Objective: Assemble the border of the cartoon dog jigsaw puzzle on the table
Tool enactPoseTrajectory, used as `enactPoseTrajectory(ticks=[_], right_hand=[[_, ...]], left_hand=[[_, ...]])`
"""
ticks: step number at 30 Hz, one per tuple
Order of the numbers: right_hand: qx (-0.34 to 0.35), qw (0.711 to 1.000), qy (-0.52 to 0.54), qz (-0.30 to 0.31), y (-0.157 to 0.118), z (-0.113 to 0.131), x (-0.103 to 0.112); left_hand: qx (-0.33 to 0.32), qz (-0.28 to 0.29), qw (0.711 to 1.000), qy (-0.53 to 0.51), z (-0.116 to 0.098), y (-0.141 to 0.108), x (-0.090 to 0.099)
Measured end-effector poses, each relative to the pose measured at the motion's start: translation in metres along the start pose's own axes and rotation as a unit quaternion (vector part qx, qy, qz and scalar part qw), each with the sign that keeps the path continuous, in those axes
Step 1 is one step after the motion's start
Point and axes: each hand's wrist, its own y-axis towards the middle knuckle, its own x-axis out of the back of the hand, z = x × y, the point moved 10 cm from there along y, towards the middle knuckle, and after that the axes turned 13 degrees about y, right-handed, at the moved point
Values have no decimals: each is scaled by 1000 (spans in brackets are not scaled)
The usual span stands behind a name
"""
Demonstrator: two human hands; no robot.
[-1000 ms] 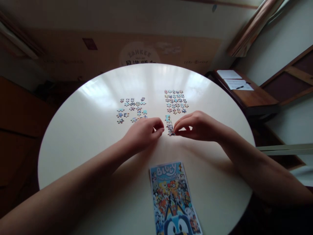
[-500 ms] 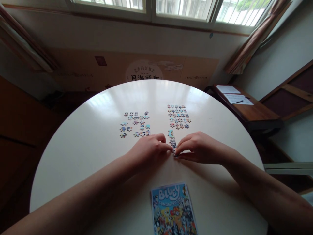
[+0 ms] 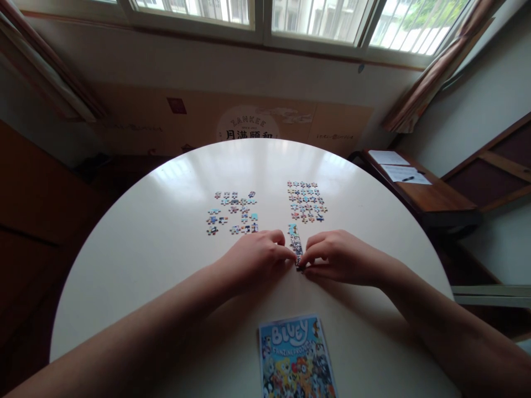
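A narrow strip of joined jigsaw puzzle pieces [image 3: 295, 239] lies on the white round table [image 3: 136, 265], running toward me. At its near end my left hand [image 3: 258, 251] has its fingers curled, with the fingertips against the strip's left side. From the right, my right hand [image 3: 342, 257] pinches at the same end, thumb and fingers closed around the edge of a puzzle piece. The fingertips partly hide that end. Loose puzzle pieces [image 3: 234, 210] lie beyond my left hand, and a block of pieces in rows [image 3: 306, 200] lies beyond the strip.
A blue picture sheet [image 3: 296, 356] with "Bluey" lettering lies near me on the table. To the right stands a wooden side table [image 3: 440, 193] with papers [image 3: 404, 173] and a pen. A printed cardboard panel [image 3: 336, 119] leans under the window.
The whole view has shifted slightly, so everything sits a little lower and to the right. Both hands stay at the strip's near end, with only slight finger movement.
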Motion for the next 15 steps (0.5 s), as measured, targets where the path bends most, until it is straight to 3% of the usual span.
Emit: enactPoseTrajectory(ticks=[4,10,15], right_hand=[[-29,999,30,7,0,-3,0],[-3,998,58,-4,0,-6,12],[-21,999,44,7,1,-8,13]], left_hand=[[-3,-2,1000,1,0,0,0],[1,-20,1000,-10,1,-1,-1],[0,-32,999,-10,0,0,1]])
